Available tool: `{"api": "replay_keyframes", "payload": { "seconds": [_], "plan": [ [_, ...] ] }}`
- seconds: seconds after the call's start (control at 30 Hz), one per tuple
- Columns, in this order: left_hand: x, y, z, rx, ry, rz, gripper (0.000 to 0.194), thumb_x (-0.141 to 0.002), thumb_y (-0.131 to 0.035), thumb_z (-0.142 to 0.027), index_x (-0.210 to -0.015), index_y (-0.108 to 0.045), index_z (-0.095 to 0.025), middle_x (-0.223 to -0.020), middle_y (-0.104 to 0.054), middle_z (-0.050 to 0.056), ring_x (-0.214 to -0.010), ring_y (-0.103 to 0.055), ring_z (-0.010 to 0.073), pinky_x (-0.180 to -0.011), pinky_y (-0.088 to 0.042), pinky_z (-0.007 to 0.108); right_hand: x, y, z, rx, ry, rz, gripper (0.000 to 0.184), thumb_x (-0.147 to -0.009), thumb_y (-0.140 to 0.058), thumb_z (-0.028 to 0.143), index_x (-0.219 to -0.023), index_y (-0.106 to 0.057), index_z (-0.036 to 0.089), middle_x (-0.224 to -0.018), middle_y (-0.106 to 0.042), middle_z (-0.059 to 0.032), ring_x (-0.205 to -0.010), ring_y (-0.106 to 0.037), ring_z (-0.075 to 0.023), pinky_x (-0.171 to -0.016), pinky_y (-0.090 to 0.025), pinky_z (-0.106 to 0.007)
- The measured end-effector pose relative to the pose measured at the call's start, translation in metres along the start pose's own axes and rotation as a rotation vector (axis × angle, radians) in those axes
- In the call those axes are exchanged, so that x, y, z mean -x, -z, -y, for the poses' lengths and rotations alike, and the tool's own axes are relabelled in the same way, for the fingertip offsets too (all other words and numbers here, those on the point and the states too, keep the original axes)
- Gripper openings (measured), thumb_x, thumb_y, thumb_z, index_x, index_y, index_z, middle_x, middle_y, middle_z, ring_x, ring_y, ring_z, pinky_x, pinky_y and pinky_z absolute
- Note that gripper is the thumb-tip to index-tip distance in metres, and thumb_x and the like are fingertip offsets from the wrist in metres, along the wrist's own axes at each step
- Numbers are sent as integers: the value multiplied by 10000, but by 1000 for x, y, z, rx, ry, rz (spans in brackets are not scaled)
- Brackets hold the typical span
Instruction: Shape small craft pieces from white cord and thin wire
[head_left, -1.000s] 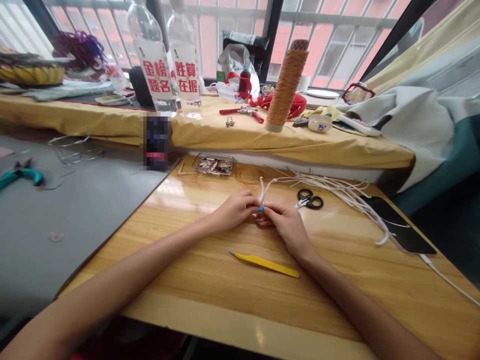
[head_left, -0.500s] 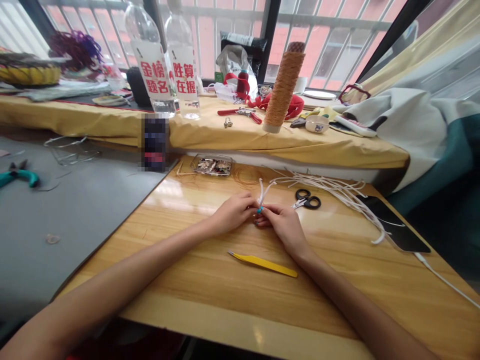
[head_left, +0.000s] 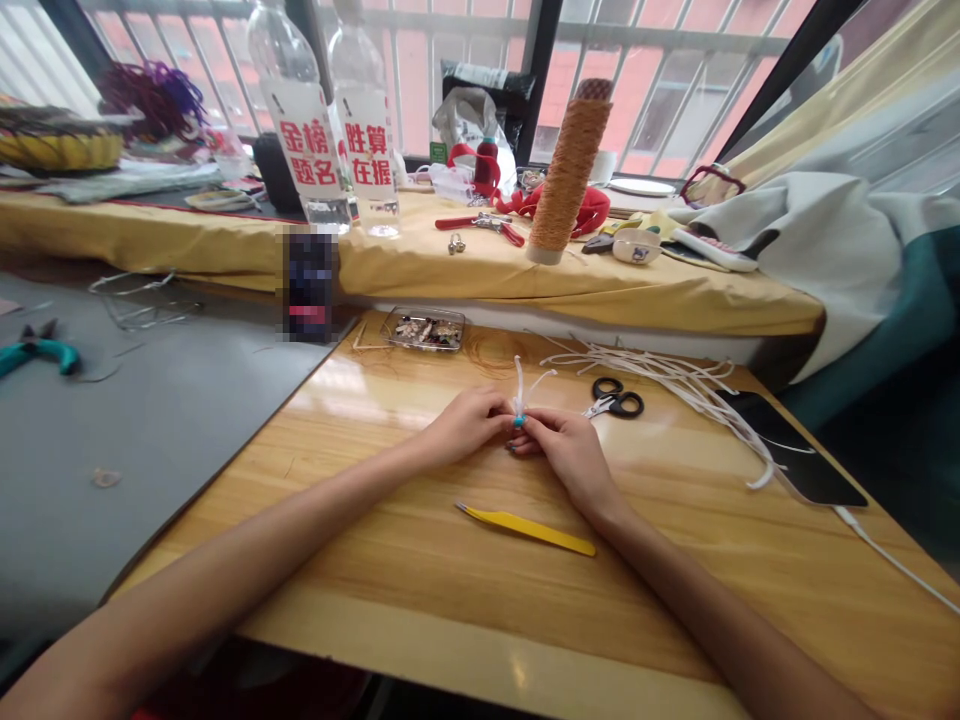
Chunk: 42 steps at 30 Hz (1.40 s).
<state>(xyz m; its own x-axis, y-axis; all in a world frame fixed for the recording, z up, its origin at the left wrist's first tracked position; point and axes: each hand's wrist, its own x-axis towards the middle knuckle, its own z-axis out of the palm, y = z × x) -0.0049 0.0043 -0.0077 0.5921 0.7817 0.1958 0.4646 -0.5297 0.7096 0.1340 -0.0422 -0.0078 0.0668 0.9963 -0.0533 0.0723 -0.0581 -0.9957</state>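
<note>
Two bare hands [head_left: 471,425] appear with two upright white cord ends [head_left: 518,378], one pair of yellow tweezers [head_left: 534,530], one pair of black-handled scissors [head_left: 614,402], two clear plastic bottles [head_left: 304,145] and one orange thread-wound cone [head_left: 570,175].

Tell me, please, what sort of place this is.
Probably a small craft workspace: slim yellow tweezers and black-handled metal scissors lie on a glossy wooden table, and a tall spool of orange cord stands behind.

Left grip [head_left: 484,420] and right grip [head_left: 562,440] hold 2 white strands [head_left: 518,376]
</note>
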Motion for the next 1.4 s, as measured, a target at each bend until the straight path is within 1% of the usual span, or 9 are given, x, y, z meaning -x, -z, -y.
{"api": "replay_keyframes", "payload": {
  "seconds": [0.2,0.43,0.57,0.67,0.77,0.87,1.2,1.3,1.4],
  "plan": [
    [3,-3,-5,87,84,-77,158,-759,-473,-218,-673,-566,-124,-695,-546,10,-686,-488,119,-621,-359,211,0,0,-1,-76,-8,-12,130,-656,-585,216,-720,-670,141,-561,-628,8,-493,-593,-102,-537,-525,-228],
    [4,-6,-5,103,64,-136,153,-771,-468,-224,-672,-533,-127,-704,-527,13,-701,-483,122,-640,-371,224,-2,2,1,-153,9,11,179,-613,-634,267,-739,-673,146,-615,-638,0,-532,-586,-100,-578,-515,-242],
    [5,-9,-2,38,45,-271,130,-762,-497,-242,-822,-493,-127,-816,-498,37,-738,-476,123,-645,-402,231,-3,2,2,-184,-20,10,200,-612,-641,278,-758,-672,145,-638,-636,-9,-555,-579,-96,-591,-503,-238],
    [7,-5,0,-144,-136,-367,275,-770,-499,-240,-1028,-442,-165,-1010,-431,81,-869,-464,143,-738,-417,271,-3,3,5,-170,-38,38,207,-613,-641,283,-768,-666,147,-652,-632,-5,-549,-564,-82,-570,-486,-213],
    [9,3,2,-477,-433,-330,297,-799,-457,-200,-1088,-456,-270,-1192,-343,74,-1087,-351,197,-920,-307,370,-3,6,7,-119,-33,98,169,-617,-638,286,-715,-655,149,-619,-607,19,-528,-540,-64,-537,-455,-178],
    [10,10,5,-688,-564,-299,317,-810,-438,-181,-1106,-459,-294,-1284,-299,55,-1177,-250,214,-995,-181,409,-5,9,9,-112,-54,171,167,-610,-642,291,-702,-652,152,-623,-598,23,-523,-522,-58,-534,-443,-172],
    [9,12,5,-649,-500,-314,282,-801,-464,-230,-1061,-498,-334,-1351,-256,39,-1243,-145,236,-980,-40,507,-10,14,6,-170,-131,210,204,-590,-668,284,-743,-657,150,-661,-608,4,-510,-509,-51,-509,-443,-167],
    [8,12,8,-654,-446,-297,255,-805,-454,-242,-1030,-529,-335,-1346,-253,56,-1237,-148,252,-960,-61,521,-10,15,5,-169,-132,194,204,-583,-673,294,-715,-660,140,-625,-604,4,-520,-528,-59,-514,-451,-172],
    [5,11,13,-647,-385,-272,211,-810,-432,-300,-963,-578,-297,-1276,-341,88,-1189,-229,254,-937,-130,504,-10,15,6,-158,-122,207,213,-589,-664,308,-712,-667,134,-632,-617,-8,-556,-550,-73,-538,-457,-181]
  ]
}}
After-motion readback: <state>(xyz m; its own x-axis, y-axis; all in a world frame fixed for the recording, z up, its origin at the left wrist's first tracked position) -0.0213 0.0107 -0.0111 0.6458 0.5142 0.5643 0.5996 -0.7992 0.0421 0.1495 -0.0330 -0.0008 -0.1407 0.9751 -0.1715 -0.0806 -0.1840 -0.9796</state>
